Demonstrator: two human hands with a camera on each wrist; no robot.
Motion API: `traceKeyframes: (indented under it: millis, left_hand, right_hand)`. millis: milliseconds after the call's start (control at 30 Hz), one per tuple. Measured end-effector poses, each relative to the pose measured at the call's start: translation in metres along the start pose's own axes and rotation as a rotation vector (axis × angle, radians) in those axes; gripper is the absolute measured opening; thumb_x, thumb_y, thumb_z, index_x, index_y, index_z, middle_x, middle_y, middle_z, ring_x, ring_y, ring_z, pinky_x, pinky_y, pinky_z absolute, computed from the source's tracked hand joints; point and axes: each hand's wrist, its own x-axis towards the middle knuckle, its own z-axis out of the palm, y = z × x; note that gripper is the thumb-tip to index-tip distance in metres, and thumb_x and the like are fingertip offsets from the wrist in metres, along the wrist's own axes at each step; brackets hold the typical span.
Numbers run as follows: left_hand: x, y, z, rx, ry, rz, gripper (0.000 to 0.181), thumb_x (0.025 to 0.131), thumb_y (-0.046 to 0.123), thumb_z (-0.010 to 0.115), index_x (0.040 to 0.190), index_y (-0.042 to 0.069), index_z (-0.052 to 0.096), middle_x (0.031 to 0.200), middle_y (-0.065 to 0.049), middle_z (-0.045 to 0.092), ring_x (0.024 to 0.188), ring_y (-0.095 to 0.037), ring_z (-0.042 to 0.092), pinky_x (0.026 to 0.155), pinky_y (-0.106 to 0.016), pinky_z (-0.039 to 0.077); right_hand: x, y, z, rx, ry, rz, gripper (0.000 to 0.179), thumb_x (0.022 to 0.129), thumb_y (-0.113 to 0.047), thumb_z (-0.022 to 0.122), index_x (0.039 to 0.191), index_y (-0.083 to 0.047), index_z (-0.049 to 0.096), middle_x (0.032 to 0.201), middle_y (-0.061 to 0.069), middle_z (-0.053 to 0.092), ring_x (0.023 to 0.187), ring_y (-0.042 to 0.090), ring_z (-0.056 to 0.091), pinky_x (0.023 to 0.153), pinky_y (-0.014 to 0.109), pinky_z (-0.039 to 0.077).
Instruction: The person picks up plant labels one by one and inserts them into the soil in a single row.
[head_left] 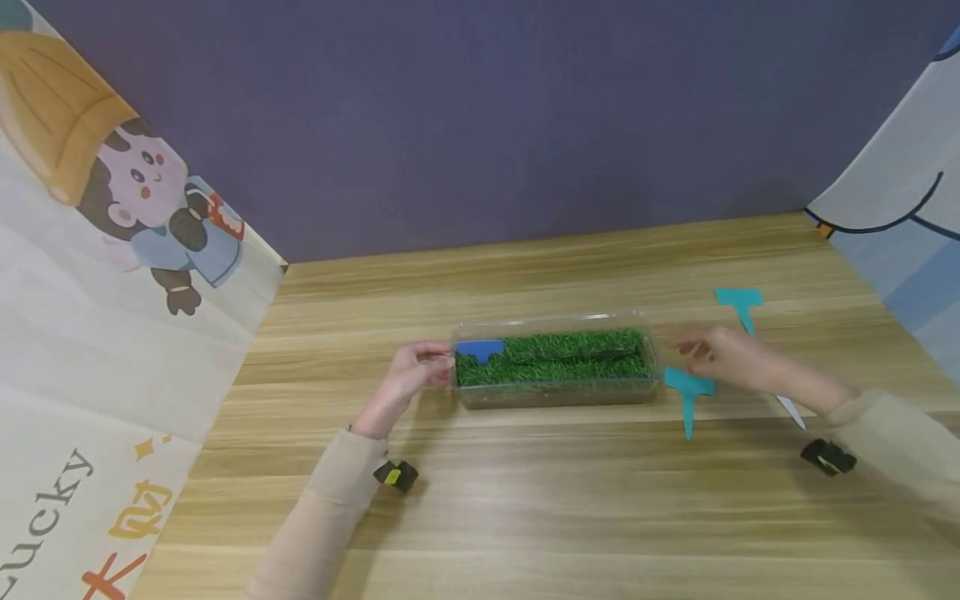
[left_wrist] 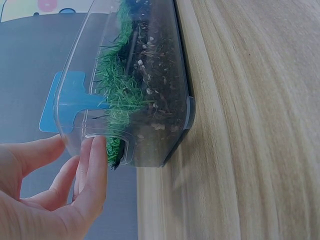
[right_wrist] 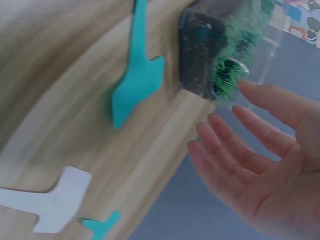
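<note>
Box (head_left: 555, 396) of clear plastic, sitting mid-table, long side facing the person, and it's packed with green turf (head_left: 570, 343) over a dark, pale-flecked layer! Planted at its left end, a blue T-shaped marker (head_left: 480, 350), crossbar up, stem running down into the grass. On that same end, the left hand (head_left: 408, 371): fingertips right at the end wall, fingers loosely bent, thumb standing apart from them, no firm hold to be seen. Over at the opposite end, the right hand (head_left: 712, 354), fingers spread in a soft curve, nothing in them, near the box's corner with a small gap between! Just beside that end lies a teal T-shaped marker (head_left: 688, 392), stem pointing back toward the person. Farther back on the right, a second teal marker (head_left: 738, 300), and a white marker (head_left: 791, 410), partly covered by the right forearm. All on a wood-grain table (head_left: 570, 500), a dark purplish panel (head_left: 487, 125) rising behind, and on the left, a cartoon figure (head_left: 153, 248) in an orange hat!
</note>
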Motion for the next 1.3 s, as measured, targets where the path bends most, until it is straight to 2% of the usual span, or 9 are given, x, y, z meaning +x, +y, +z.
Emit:
traceKeyframes:
  millis: [367,567,700,900,1300]
  left_hand:
    - [0.001,0.0,0.0,-0.001,-0.003,0.004,0.032,0.082,0.0,0.056,0.113,-0.007,0.05,0.097,-0.018,0.057,0.079,-0.023,0.058,0.078,-0.035,0.052]
    - [0.002,0.0,0.0,0.0,0.003,-0.003,0.031,0.083,0.0,0.055,0.112,-0.007,0.051,0.093,-0.014,0.057,0.075,-0.02,0.058,0.079,-0.038,0.052]
    - [0.002,-0.001,0.0,0.006,0.01,-0.003,0.031,0.083,0.0,0.055,0.112,-0.007,0.051,0.094,-0.015,0.057,0.075,-0.021,0.058,0.079,-0.039,0.052]
    - [0.002,-0.001,0.001,0.005,0.011,0.002,0.031,0.082,-0.001,0.055,0.112,-0.007,0.051,0.095,-0.017,0.058,0.075,-0.02,0.058,0.08,-0.04,0.051]
    - [0.002,-0.002,0.0,-0.005,0.009,-0.014,0.032,0.082,-0.001,0.055,0.113,-0.006,0.051,0.095,-0.016,0.057,0.072,-0.017,0.059,0.083,-0.043,0.049]
  right_hand:
    - [-0.002,0.012,0.014,-0.056,-0.035,-0.011,0.049,0.073,-0.006,0.069,0.114,0.011,0.049,0.106,0.028,0.054,0.093,0.041,0.053,0.066,0.041,0.053]
    - [-0.003,0.017,0.019,-0.066,-0.052,-0.007,0.058,0.07,-0.008,0.072,0.117,0.012,0.046,0.11,0.033,0.049,0.098,0.046,0.05,0.072,0.048,0.05]
    - [-0.003,0.02,0.021,-0.08,-0.053,-0.003,0.062,0.068,-0.01,0.074,0.118,0.012,0.045,0.107,0.034,0.047,0.097,0.046,0.049,0.071,0.048,0.05]
    - [-0.001,0.024,0.025,-0.102,-0.056,0.0,0.063,0.067,-0.011,0.075,0.118,0.012,0.046,0.106,0.031,0.047,0.094,0.043,0.05,0.07,0.047,0.05]
    - [0.0,0.031,0.033,-0.146,-0.037,-0.018,0.061,0.065,-0.014,0.077,0.114,0.011,0.05,0.107,0.03,0.048,0.095,0.044,0.046,0.074,0.052,0.046]
